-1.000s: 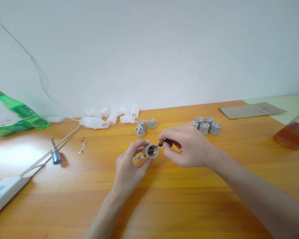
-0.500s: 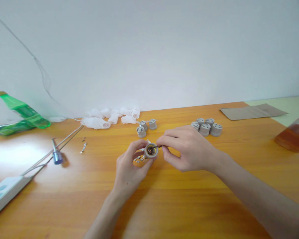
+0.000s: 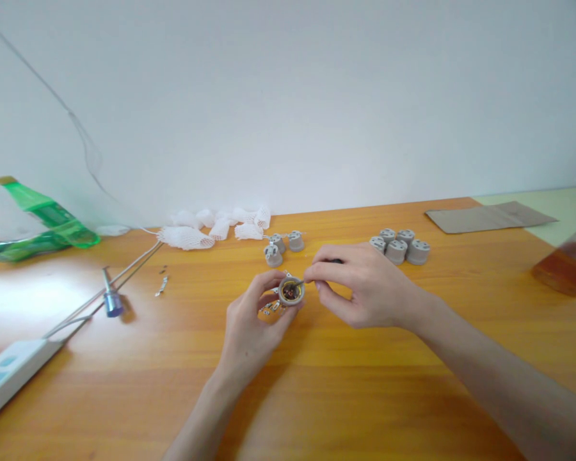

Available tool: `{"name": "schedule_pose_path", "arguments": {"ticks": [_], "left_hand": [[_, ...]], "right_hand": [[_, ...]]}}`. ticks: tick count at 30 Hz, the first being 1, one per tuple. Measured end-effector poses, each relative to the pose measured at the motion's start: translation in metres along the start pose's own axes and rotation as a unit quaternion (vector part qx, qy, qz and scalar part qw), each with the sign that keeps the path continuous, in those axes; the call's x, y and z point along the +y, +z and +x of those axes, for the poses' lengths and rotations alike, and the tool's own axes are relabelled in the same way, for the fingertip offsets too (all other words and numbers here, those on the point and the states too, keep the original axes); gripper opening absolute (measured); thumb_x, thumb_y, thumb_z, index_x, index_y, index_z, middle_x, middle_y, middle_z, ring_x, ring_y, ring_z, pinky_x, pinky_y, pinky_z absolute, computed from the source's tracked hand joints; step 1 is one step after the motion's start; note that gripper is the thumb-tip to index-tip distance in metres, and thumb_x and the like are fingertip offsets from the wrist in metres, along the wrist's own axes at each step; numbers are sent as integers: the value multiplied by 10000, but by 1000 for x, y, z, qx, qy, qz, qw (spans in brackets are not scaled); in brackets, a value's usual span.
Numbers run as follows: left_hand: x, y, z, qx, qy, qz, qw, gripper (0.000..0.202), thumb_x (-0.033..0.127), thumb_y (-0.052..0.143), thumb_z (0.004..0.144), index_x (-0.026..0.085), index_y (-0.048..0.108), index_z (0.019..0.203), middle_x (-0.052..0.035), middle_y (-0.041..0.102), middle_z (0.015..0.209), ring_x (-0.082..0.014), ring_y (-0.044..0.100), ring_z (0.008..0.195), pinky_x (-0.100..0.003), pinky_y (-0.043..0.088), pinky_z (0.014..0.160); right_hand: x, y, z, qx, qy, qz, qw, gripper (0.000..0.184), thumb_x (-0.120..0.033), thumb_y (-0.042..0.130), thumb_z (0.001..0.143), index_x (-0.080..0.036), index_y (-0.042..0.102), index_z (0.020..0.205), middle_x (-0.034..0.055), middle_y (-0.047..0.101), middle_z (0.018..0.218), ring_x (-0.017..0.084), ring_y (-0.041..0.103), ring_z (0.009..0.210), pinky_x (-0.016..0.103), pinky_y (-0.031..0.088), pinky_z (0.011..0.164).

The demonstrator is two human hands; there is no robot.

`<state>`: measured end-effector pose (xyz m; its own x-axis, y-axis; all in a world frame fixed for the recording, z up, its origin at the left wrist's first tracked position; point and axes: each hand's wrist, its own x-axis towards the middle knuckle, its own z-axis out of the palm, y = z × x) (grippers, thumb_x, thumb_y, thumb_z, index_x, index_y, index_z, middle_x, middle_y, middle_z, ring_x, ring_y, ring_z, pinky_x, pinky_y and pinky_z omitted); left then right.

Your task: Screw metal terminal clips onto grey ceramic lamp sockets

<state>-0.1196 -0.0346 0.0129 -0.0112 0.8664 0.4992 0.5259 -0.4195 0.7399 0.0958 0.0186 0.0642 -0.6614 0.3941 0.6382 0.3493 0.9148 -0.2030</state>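
Observation:
My left hand (image 3: 252, 320) is closed around a grey lamp socket (image 3: 292, 302), its open mouth facing me with a brass-coloured ring and metal contacts inside. A thin screwdriver (image 3: 299, 283) is pinched in my right hand (image 3: 358, 288), and its shaft reaches into the socket's mouth; most of its handle is hidden by the fingers. Small metal strips (image 3: 271, 308) lie beside and behind the left fingers. Just beyond stand a few grey sockets (image 3: 273, 255), with metal brackets on them. Past the right hand is a cluster of several grey sockets (image 3: 395, 251).
White foam net sleeves (image 3: 185, 237) lie along the wall. On the left are a green package (image 3: 48, 221), a blue-ended tool (image 3: 112, 302), a loose metal strip (image 3: 162, 286) and a white power strip (image 3: 14, 368) with cables. Brown cardboard (image 3: 489, 216) and a container of amber liquid (image 3: 566, 266) are at right.
The right fingers have shifted slightly along the screwdriver, and a dark part of it now shows above the index finger. The left hand keeps the socket in nearly the same place.

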Motion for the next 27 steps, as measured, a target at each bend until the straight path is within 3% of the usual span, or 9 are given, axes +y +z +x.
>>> {"name": "schedule_pose_path", "arguments": {"ticks": [4, 9, 15, 18, 22, 27], "left_hand": [[0, 1, 0, -13, -15, -16, 1000, 371, 223, 754, 819, 258, 612, 1159, -29, 693, 1098, -166, 706, 965, -344, 625, 909], [5, 4, -3, -86, -28, -22, 996, 294, 231, 725, 845, 242, 601, 1111, -44, 707, 1067, -175, 708, 953, -328, 613, 882], [9, 9, -9, -120, 14, 88, 989, 334, 328, 757, 847, 272, 568, 1116, -1, 727, 975, -178, 709, 871, -301, 563, 815], [8, 10, -10, -166, 26, 129, 977, 279, 321, 730, 874, 282, 571, 1100, 9, 718, 956, -177, 694, 837, -284, 529, 763], [12, 8, -10, -226, 49, 137, 963, 94, 268, 631, 939, 261, 600, 1028, -3, 692, 932, -161, 658, 801, -266, 504, 733], [18, 6, -11, -233, 67, 116, 963, 127, 239, 580, 967, 248, 609, 1091, -28, 711, 1024, -166, 669, 888, -266, 513, 794]], "right_hand": [[-2, -3, 2, 60, 11, 55, 997, 172, -104, 551, 863, -182, 689, 929, 47, 701, 863, 152, 611, 720, 280, 419, 643], [3, -11, 2, 160, 87, 39, 982, 146, -91, 549, 836, -203, 643, 850, -1, 662, 739, 123, 538, 586, 267, 417, 585], [21, -14, -3, 137, 113, -4, 984, 133, -97, 566, 833, -207, 641, 841, -6, 648, 713, 126, 539, 575, 278, 422, 594], [25, -13, -5, 118, 113, -13, 987, 123, -100, 579, 828, -198, 651, 847, -9, 642, 708, 122, 532, 570, 277, 418, 598], [24, -13, -6, 104, 121, -9, 987, 126, -107, 584, 824, -201, 661, 857, -15, 644, 707, 120, 519, 560, 274, 408, 593], [23, -14, -7, 102, 131, -7, 986, 119, -119, 593, 823, -194, 676, 862, -11, 656, 714, 124, 546, 579, 275, 420, 613]]}}
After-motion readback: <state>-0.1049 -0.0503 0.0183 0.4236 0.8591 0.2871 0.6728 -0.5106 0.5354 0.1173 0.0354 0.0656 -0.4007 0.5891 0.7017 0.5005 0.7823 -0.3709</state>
